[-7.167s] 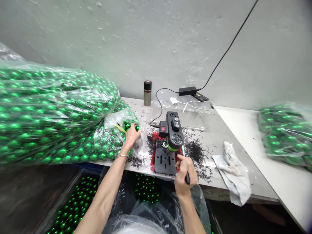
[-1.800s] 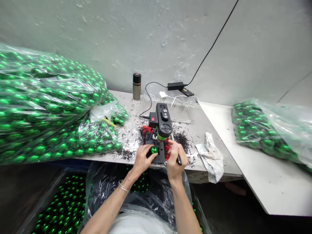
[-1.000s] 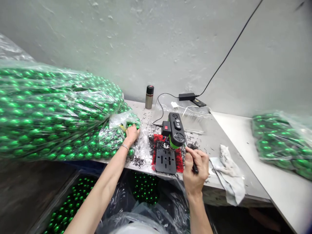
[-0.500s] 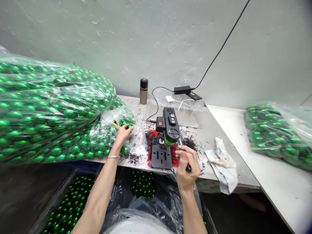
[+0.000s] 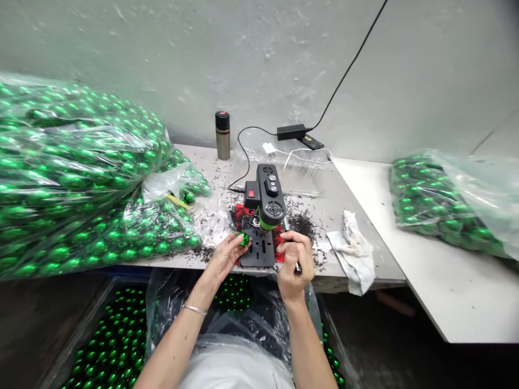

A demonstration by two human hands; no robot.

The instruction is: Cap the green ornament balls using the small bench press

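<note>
A shiny green ball [image 5: 243, 239] is pinched in the fingers of my left hand [image 5: 225, 255], just left of the slotted black base plate [image 5: 258, 254]. Above that plate stands a small black-and-green bench drill press [image 5: 271, 194] with a red switch on its side. My right hand [image 5: 297, 262] is closed around the press's lever handle [image 5: 298, 268], whose dark tip pokes out below the fingers. Red cloth [image 5: 279, 243] strewn with black shavings lies under the machine. On the left, a big clear bag [image 5: 81, 178] full of green balls rests with its mouth toward the press.
A flask [image 5: 223, 136] and a power adapter [image 5: 292, 132] stand at the back by the wall. A crumpled white cloth [image 5: 353, 251] hangs over the front edge. Another bag of green balls [image 5: 441, 205] lies at right. Below the table, an open bag [image 5: 109, 329] holds more balls.
My left hand has come right from the bag's mouth to the base plate with a green ball. My right hand stays on the lever. The view has shifted slightly.
</note>
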